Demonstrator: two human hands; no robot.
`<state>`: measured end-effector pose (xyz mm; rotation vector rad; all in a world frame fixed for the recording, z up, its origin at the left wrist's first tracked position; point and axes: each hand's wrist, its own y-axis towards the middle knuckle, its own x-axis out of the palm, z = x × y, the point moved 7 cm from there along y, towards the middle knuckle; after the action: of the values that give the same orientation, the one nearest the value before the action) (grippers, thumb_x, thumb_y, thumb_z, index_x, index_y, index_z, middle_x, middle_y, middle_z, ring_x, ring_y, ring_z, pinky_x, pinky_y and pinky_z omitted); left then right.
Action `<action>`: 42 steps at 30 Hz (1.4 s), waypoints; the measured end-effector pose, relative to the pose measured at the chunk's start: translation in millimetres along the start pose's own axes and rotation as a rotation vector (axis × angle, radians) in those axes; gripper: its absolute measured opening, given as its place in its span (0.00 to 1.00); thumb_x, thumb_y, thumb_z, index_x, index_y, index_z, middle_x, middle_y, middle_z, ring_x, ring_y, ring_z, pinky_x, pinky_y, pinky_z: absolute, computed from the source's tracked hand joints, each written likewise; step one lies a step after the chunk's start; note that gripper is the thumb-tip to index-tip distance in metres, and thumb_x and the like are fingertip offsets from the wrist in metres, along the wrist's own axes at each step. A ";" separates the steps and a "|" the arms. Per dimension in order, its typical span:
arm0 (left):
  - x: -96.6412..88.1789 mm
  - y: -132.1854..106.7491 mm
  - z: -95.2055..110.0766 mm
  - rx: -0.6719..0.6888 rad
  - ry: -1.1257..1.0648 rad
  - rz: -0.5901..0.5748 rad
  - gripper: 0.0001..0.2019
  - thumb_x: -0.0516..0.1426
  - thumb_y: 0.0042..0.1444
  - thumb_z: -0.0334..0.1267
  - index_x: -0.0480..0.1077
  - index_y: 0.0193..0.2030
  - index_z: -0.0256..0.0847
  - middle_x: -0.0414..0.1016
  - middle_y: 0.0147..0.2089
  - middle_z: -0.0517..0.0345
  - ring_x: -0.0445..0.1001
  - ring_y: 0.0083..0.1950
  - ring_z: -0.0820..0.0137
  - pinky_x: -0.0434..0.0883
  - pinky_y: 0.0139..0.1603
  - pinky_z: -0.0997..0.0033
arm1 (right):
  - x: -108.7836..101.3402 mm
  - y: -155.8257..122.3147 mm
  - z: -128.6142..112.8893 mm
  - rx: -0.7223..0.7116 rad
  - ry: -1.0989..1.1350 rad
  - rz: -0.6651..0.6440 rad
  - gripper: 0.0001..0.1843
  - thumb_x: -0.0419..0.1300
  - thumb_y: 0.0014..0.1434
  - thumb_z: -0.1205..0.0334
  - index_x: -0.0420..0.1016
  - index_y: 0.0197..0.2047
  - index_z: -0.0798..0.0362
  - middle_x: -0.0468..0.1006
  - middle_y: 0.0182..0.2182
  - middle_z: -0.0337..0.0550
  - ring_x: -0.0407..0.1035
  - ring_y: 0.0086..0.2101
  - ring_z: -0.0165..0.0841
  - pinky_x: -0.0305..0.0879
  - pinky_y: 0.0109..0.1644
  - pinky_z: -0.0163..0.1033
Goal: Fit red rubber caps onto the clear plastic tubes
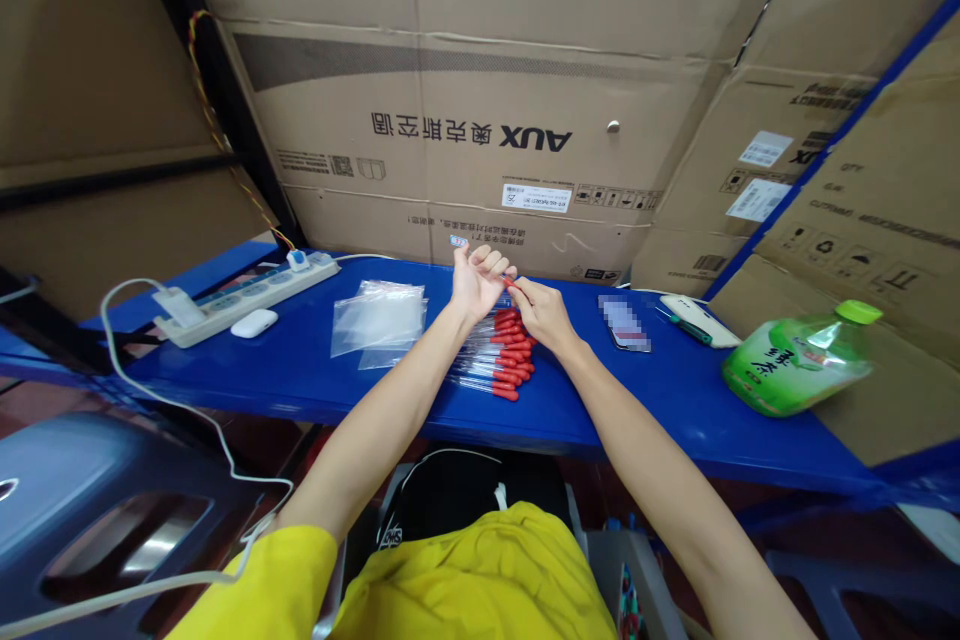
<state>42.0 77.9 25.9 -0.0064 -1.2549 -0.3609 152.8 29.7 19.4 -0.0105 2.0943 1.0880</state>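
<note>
My left hand is turned palm up above the pile, its fingers curled. A small blue-and-white label shows at its thumb tip. Close beside it, my right hand pinches a slim red-ended piece, whose far end is hidden by the hands. Below both hands lies a pile of slim clear tubes with rounded red ends, much like droppers; the red ends point right. Left of the pile, several clear plastic bags overlap on the blue table.
A white power strip with cables and a white earbud case lie at the left. To the right are a phone, a pale flat device, a green-handled tool and a green bottle. Cardboard walls the back.
</note>
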 end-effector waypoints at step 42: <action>2.4 -2.7 6.5 0.129 0.123 0.040 0.25 0.46 0.71 0.50 0.44 0.23 0.42 0.41 0.18 0.66 0.46 0.20 0.74 0.64 0.32 0.64 | 1.0 3.8 -0.8 -0.016 0.099 -0.009 0.20 0.47 0.74 0.52 0.66 0.32 0.50 0.72 0.27 0.41 0.66 0.29 0.34 0.58 0.38 0.38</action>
<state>35.9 76.1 29.7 0.0992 -1.1527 -0.2413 150.3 31.9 21.7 -0.0826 2.1714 1.1196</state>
